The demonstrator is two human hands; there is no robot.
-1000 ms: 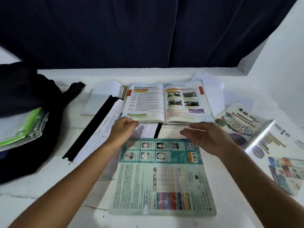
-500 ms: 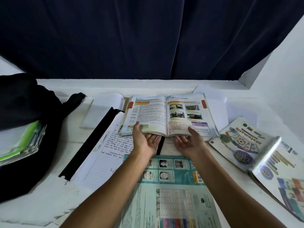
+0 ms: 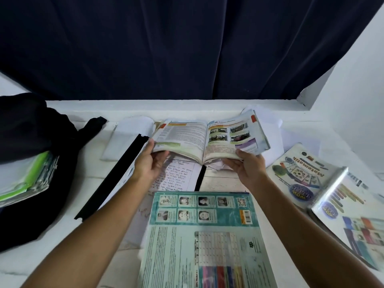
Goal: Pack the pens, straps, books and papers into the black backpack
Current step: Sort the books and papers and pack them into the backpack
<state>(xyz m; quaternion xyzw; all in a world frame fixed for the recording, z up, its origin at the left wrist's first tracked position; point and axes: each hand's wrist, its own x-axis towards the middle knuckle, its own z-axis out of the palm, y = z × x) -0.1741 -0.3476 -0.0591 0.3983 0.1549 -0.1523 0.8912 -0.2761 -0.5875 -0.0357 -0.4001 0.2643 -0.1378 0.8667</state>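
Observation:
An open textbook point(image 3: 209, 138) is lifted off the white table. My left hand point(image 3: 149, 163) grips its near left edge and my right hand point(image 3: 247, 165) grips its near right edge, so the pages tilt up towards me. Under it lie a handwritten paper point(image 3: 176, 175) and a short black strap point(image 3: 200, 177). A long black strap point(image 3: 112, 177) runs diagonally to the left. The black backpack point(image 3: 31, 138) lies open at the far left with green-edged books point(image 3: 27, 179) inside.
A teal-covered book point(image 3: 205, 242) lies face down right in front of me. A Matematik book point(image 3: 299, 175) and another glossy book point(image 3: 353, 215) lie at the right. White papers point(image 3: 124, 140) sit behind the straps. A dark curtain point(image 3: 187, 48) hangs behind the table.
My hands moved forward from the teal book to the open textbook, took hold of its near edges and raised it off the table.

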